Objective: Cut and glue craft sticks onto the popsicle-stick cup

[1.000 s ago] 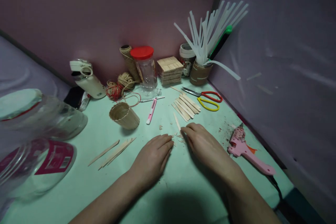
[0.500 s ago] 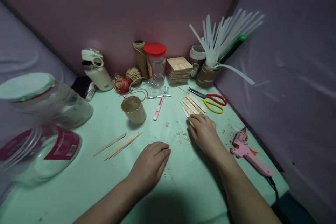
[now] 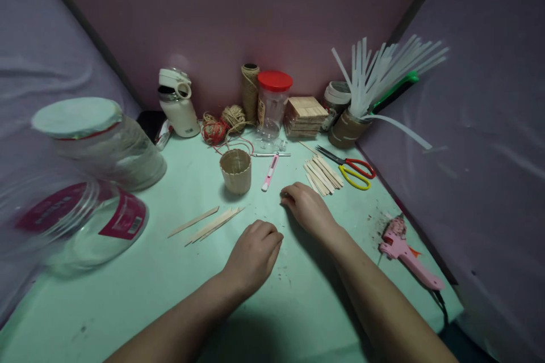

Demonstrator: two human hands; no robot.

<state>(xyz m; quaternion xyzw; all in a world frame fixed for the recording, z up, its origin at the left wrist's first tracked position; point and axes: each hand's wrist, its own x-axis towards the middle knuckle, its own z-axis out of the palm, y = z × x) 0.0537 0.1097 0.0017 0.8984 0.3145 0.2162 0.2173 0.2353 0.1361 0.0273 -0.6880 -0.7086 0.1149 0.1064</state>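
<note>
Head view: right hand (image 3: 309, 210), fingers released, rests right of the stick cup (image 3: 235, 170). The pink cutter (image 3: 269, 172) lies just beside the cup. Left hand (image 3: 254, 250), loosely clenched and empty, sits in front of the cup, with loose sticks (image 3: 323, 174) farther right.

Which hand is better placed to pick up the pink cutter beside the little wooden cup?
Probably right. The right hand lies palm-down with its fingertips just short of the pink cutter; the left hand rests farther back.
</note>
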